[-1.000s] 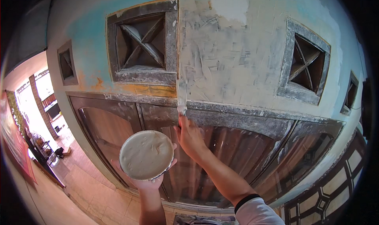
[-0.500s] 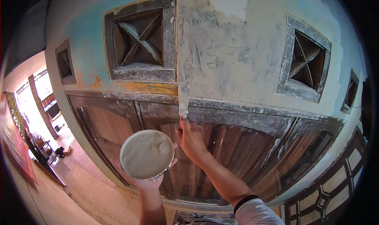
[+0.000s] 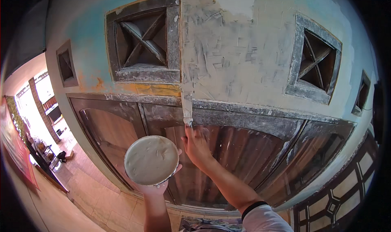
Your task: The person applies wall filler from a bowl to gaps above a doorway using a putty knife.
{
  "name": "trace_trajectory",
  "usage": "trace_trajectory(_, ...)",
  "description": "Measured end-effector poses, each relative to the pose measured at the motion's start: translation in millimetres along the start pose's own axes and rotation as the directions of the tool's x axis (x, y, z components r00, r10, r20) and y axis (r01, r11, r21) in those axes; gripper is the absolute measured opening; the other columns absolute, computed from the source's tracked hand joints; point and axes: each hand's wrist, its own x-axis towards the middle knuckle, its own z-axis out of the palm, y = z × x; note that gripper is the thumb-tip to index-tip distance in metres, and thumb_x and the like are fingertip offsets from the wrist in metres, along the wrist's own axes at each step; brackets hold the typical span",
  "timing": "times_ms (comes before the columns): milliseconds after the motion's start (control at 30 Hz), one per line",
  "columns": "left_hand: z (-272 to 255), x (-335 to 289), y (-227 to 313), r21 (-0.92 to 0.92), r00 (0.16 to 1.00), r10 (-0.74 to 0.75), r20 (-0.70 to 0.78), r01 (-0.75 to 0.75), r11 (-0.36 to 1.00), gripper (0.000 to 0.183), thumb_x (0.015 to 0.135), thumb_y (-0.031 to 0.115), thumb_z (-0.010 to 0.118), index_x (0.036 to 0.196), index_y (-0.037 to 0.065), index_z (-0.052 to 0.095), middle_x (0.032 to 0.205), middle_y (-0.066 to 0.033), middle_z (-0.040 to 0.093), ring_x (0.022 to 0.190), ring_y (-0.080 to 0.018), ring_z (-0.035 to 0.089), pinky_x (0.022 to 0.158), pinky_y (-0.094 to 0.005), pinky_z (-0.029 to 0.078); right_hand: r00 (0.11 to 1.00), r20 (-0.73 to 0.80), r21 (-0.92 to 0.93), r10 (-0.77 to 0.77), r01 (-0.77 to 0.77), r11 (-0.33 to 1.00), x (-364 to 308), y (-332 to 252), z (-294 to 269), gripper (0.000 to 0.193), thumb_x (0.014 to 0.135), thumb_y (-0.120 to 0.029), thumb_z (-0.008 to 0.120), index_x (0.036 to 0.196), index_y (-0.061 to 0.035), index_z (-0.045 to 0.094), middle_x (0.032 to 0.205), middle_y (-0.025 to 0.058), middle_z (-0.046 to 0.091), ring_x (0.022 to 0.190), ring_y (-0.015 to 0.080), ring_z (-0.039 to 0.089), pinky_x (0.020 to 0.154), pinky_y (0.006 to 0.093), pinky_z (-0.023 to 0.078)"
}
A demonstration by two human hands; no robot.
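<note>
My left hand (image 3: 154, 188) supports a round, shallow container (image 3: 158, 184) from underneath, its fingers round the right rim. Smooth beige putty (image 3: 150, 160) fills it to the top. My right hand (image 3: 197, 146) is closed on a putty knife (image 3: 187, 109) that points upward. Putty coats its narrow blade, and the handle is mostly hidden in my fingers. The blade's tip is at the lower edge of the plastered wall (image 3: 228, 75), beside an orange bare strip (image 3: 159, 89). Whether the tip touches the wall, I cannot tell.
Above left is a wooden-framed vent (image 3: 142, 38) with crossed bars; another vent (image 3: 314, 61) is at the right. Below the wall runs a wide dark wooden window frame (image 3: 244, 120) with glass and curtains behind. A bright doorway (image 3: 45, 97) opens at the far left.
My right hand and the putty knife have moved slightly down along the strip of wall beside the vent. My left hand and the container have stayed almost where they were.
</note>
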Motion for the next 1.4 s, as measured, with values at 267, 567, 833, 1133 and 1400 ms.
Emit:
trace_trajectory(267,-4.3,-1.7,-2.9,-0.052,1.0,-0.011,-0.026,0.01,0.999,0.115,0.086,0.088,0.047,0.162,0.007,0.021,0.162,-0.0354,0.02,0.141,-0.07,0.021,0.102,-0.0817,0.039,0.993,-0.029,0.122,0.111,-0.107,0.987,23.7,10.4,-5.3,0.047,0.096,-0.012,0.066,0.137,-0.0005,0.046,0.1,0.025,0.06,0.089,0.0468,0.062,0.079,0.0557,0.052)
trace_trajectory(567,-6.3,-2.9,-5.3,-0.025,0.999,-0.036,-0.008,0.035,0.999,0.114,0.088,0.087,0.043,0.162,0.004,0.018,0.164,-0.0342,0.018,0.142,-0.0695,0.019,0.104,-0.0811,0.037,0.998,-0.057,0.123,0.004,0.003,0.992,-1.2,17.4,-1.9,0.047,0.096,-0.012,0.066,0.138,-0.0008,0.047,0.113,0.0273,0.057,0.101,0.0475,0.059,0.087,0.0547,0.051)
trace_trajectory(833,-6.1,-4.8,-11.1,-0.011,0.987,-0.043,-0.157,0.041,0.999,0.117,0.08,0.093,0.049,0.158,0.007,0.032,0.155,-0.032,0.037,0.133,-0.0676,0.039,0.095,-0.0792,0.048,0.997,0.032,-0.059,0.073,-0.071,0.996,-20.4,53.1,-2.2,0.045,0.098,-0.014,0.065,0.139,-0.0032,0.05,0.11,0.0246,0.057,0.095,0.0458,0.059,0.08,0.0537,0.052)
trace_trajectory(1133,-7.5,6.2,-22.8,-0.001,0.988,-0.071,-0.137,0.072,0.997,0.116,0.081,0.094,0.043,0.159,0.008,0.031,0.155,-0.0314,0.037,0.131,-0.068,0.04,0.092,-0.0793,0.049,0.999,0.035,0.012,0.029,-0.029,1.0,10.6,49.3,-31.9,0.048,0.1,-0.015,0.061,0.144,-0.006,0.046,0.113,0.0258,0.058,0.1,0.0479,0.059,0.081,0.0555,0.053)
trace_trajectory(1400,-32.8,-14.8,-19.4,0.051,0.984,-0.136,-0.118,0.143,0.988,0.118,0.08,0.095,0.043,0.16,0.01,0.029,0.158,-0.0297,0.034,0.133,-0.0672,0.04,0.093,-0.0812,0.047,0.999,0.024,0.247,0.021,-0.027,0.969,-77.7,78.2,-56.3,0.044,0.098,-0.006,0.062,0.139,-0.0068,0.047,0.112,0.0221,0.058,0.095,0.0408,0.06,0.08,0.0473,0.052)
